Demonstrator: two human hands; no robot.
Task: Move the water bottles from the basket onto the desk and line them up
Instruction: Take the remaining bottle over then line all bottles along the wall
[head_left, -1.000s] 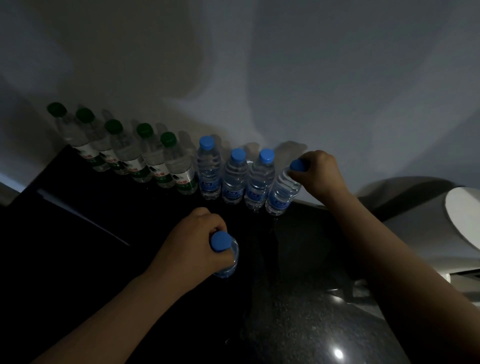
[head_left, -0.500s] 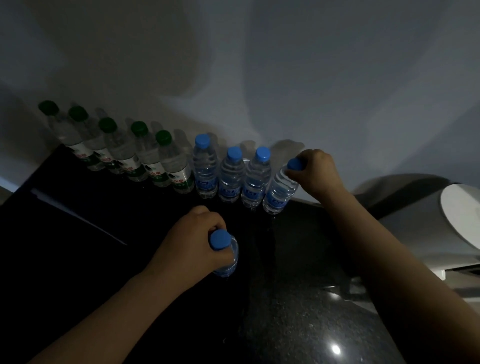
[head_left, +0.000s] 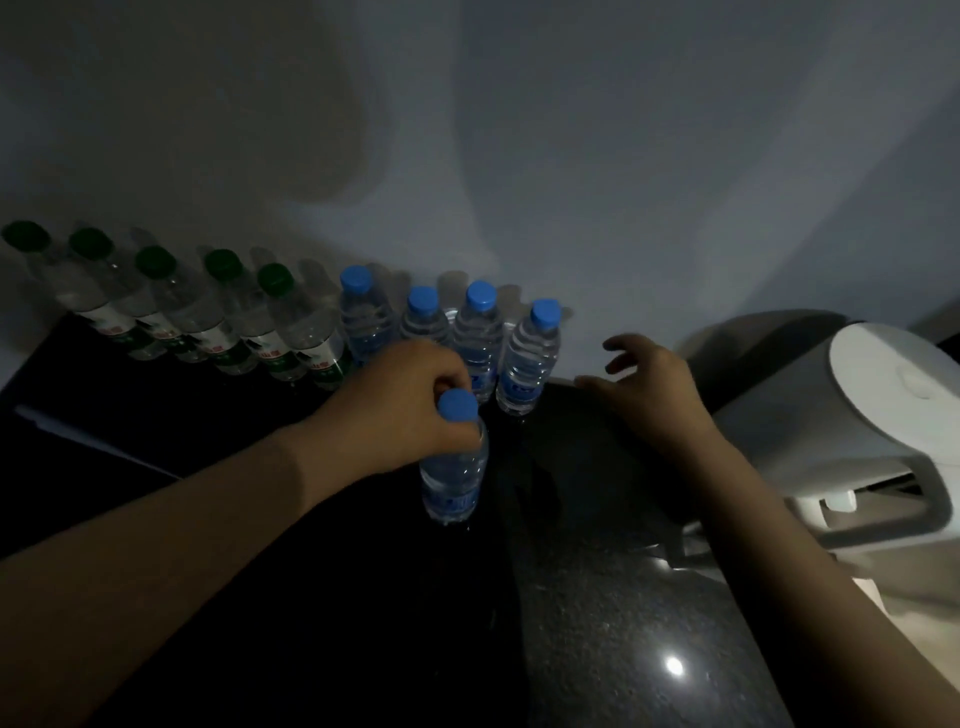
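A row of water bottles stands against the wall on the dark desk (head_left: 597, 597): several green-capped bottles (head_left: 208, 322) on the left, then several blue-capped bottles (head_left: 480, 338). The rightmost one in the row (head_left: 527, 358) stands free. My left hand (head_left: 395, 405) grips the neck of another blue-capped bottle (head_left: 454, 478), upright in front of the row. My right hand (head_left: 644, 384) hovers to the right of the row with its fingers spread, holding nothing. No basket is in view.
A white appliance (head_left: 841, 426) stands at the right, close to the desk's edge. The wall rises directly behind the bottles. A bright light spot reflects on the speckled desk surface near me.
My right hand has let go of the rightmost bottle in the row and drawn back to the right. My left hand has carried its bottle forward, closer to the row.
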